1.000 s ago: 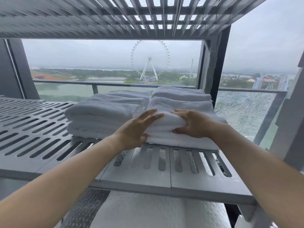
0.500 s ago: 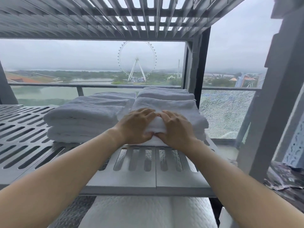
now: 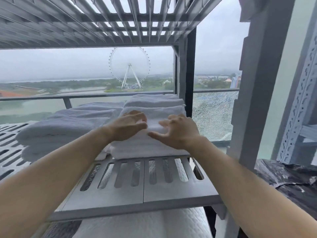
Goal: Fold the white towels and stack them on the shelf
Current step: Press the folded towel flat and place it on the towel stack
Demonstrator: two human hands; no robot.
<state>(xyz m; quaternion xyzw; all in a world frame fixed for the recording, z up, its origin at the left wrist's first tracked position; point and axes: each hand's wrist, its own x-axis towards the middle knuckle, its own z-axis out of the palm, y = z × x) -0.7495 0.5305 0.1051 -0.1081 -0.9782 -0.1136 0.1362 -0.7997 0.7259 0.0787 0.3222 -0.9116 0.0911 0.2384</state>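
Observation:
Two stacks of folded white towels lie side by side on a grey slotted shelf (image 3: 144, 196). The right stack (image 3: 154, 145) sits near the shelf's right post; the left stack (image 3: 68, 124) is wider and lower. My left hand (image 3: 128, 127) and my right hand (image 3: 178, 131) hover just above the front top of the right stack, fingers spread and curled, palms facing each other, holding nothing. A strip of towel shows between them.
A second slotted shelf (image 3: 120, 19) hangs overhead. A grey upright post (image 3: 257, 100) stands at the right, with a perforated metal rail (image 3: 298, 100) beyond it. A white quilted pad (image 3: 145, 225) lies below the shelf. Dark crumpled sheeting (image 3: 288, 179) is at the right. A glass railing is behind.
Both hands have lifted off the right stack's top towel and moved apart, fingers now spread. The view has shifted towards the right.

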